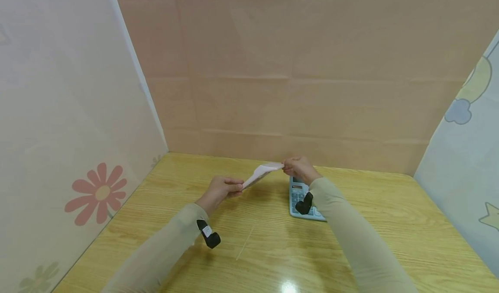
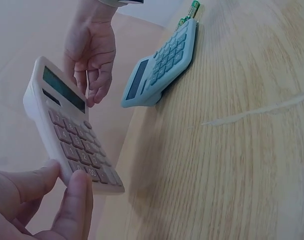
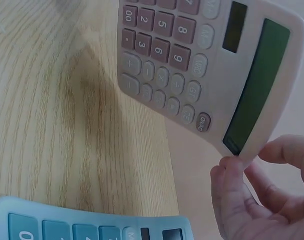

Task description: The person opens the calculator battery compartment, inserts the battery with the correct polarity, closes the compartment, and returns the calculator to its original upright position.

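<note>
A pale pink calculator [image 2: 81, 145] with darker pink keys and a dark display is held up off the table, tilted, its back toward the head camera. My left hand [image 1: 221, 191] pinches its lower key end between thumb and fingers. At the display end, my right hand [image 3: 267, 192] grips a corner with thumb and fingertips. A light blue calculator [image 1: 298, 204] lies face up on the table [image 1: 218, 249] below my right wrist, which partly covers it in the head view.
Beyond the blue calculator, green batteries [image 2: 193, 10] show in the left wrist view. A thin pale streak [image 1: 245, 241] runs along the wood nearer the front. A brown wall covering [image 1: 292, 89] rises behind the table, with a flowered panel [image 1: 128, 185] at left.
</note>
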